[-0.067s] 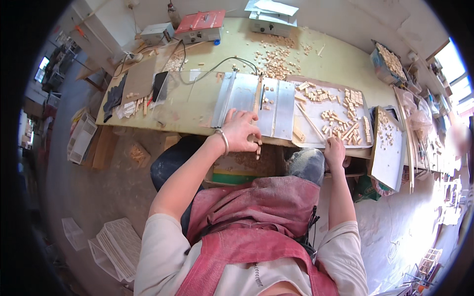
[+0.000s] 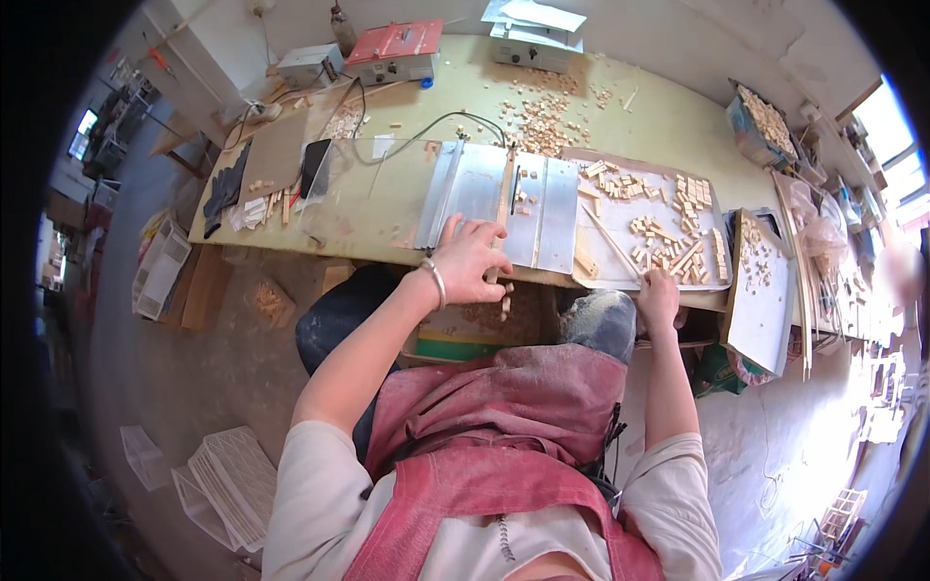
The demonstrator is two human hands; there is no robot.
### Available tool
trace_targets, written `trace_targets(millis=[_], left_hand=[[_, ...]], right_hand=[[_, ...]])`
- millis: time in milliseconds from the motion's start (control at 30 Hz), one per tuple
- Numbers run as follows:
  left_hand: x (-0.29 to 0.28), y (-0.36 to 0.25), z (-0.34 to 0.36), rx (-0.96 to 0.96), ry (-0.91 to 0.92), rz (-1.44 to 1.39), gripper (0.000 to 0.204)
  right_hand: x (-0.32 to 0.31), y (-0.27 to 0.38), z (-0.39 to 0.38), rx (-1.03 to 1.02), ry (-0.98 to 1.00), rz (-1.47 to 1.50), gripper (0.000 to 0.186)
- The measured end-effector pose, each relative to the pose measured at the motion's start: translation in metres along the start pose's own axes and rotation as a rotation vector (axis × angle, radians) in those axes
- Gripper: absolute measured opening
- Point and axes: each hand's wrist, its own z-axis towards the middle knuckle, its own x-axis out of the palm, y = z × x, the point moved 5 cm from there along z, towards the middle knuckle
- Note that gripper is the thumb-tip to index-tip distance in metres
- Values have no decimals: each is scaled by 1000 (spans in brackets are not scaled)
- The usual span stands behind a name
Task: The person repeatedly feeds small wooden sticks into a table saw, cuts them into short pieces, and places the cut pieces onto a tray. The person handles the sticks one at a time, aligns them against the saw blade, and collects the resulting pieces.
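Note:
My left hand [image 2: 469, 259] is at the front edge of a silver metal plate [image 2: 542, 232] on the bench, fingers curled and pinched on a small wooden block [image 2: 506, 305] that pokes out below them. A wooden strip [image 2: 508, 184] runs along a slot in the plate, in front of that hand. At the front of a white-lined tray [image 2: 593, 274], my right hand [image 2: 659, 300] is closed on the near end of a thin wooden stick [image 2: 610, 237]. The stick slants away to the left across the tray. Rows and loose heaps of little wooden blocks [image 2: 690, 198] lie on the tray.
Many wooden offcuts [image 2: 544, 126] are scattered behind the plate. Metal control boxes [image 2: 392, 63] and a black cable [image 2: 426, 121] are at the back. A tilted board [image 2: 758, 300] with small pieces stands at right, below a bin of blocks [image 2: 765, 121]. A dark glove [image 2: 225, 194] lies at left.
My left hand and the block in it have shifted very slightly. The right hand with the stick looks the same.

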Motion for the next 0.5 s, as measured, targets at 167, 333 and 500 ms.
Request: trace_targets(millis=[167,333,500], left_hand=[[-8,-15,-64,-87,-219,-176,39],[-8,-12,-108,-178,-340,-219,34],[-17,1,-142,-278,-440,-171,30]], right_hand=[[-58,13,-8,-76,-149,165,8],[-71,83,13,-290,-20,223,6],[-49,91,49,-378,-48,114,5]])
